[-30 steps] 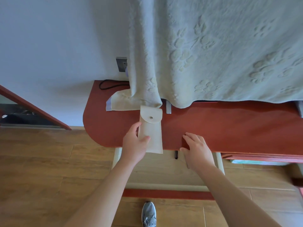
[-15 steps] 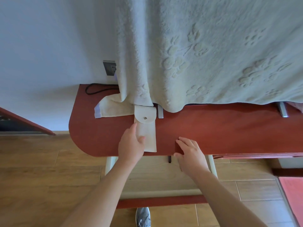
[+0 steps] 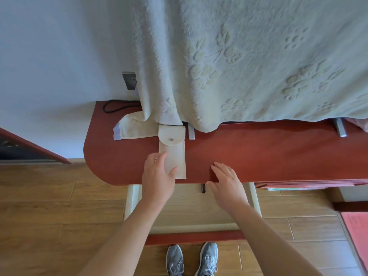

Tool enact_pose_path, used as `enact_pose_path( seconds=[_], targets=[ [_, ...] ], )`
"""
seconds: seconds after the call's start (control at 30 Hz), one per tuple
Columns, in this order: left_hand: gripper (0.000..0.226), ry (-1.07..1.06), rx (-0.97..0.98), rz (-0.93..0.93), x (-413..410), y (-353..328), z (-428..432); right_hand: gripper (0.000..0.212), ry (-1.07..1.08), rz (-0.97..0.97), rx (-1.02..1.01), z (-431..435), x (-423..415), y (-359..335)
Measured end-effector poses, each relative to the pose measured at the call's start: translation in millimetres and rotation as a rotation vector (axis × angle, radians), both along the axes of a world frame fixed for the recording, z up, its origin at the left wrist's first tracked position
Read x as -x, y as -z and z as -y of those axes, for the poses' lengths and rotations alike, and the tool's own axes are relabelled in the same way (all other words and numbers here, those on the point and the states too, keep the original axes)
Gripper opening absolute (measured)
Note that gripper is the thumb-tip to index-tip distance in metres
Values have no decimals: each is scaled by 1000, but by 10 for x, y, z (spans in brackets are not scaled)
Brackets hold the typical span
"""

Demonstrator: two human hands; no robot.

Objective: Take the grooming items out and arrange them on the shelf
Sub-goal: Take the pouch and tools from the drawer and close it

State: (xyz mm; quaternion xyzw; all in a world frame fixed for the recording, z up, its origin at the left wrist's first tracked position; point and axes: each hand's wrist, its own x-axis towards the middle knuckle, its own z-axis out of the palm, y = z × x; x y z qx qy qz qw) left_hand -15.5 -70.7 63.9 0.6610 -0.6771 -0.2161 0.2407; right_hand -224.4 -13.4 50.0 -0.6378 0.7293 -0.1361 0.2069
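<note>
A cream fabric pouch (image 3: 175, 154) with a snapped flap lies flat on the red shelf (image 3: 278, 156), its flap end touching the hanging blanket. My left hand (image 3: 157, 178) rests on the pouch's lower left part, fingers over its left edge and thumb pressed on top. My right hand (image 3: 227, 184) lies open and flat on the shelf's front edge, a hand's width to the right of the pouch and apart from it. What is inside the pouch is hidden.
A pale blanket (image 3: 258, 66) with paw prints hangs over the back of the shelf. A folded towel (image 3: 133, 130) lies left of the pouch. A wall socket (image 3: 129, 80) and a black cable (image 3: 117, 105) sit behind. Two metal feet (image 3: 191, 132) stand under the blanket.
The pouch has slid back from overhanging the front edge to lying fully on the shelf. My left hand has flattened onto it. My right hand stays at the edge.
</note>
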Motion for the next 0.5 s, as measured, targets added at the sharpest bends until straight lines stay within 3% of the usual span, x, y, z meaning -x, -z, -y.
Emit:
enact_pose_path(
  seconds=[0.17,0.33,0.5],
  targets=[
    [35,181,49,-149,230,1,-386,33,67,11,159,-313,94,9],
    [44,322,-140,-120,490,285,-720,25,27,30,191,-482,204,84],
    [46,286,-277,-89,623,570,-716,32,87,26,2,-480,272,235]
  ],
)
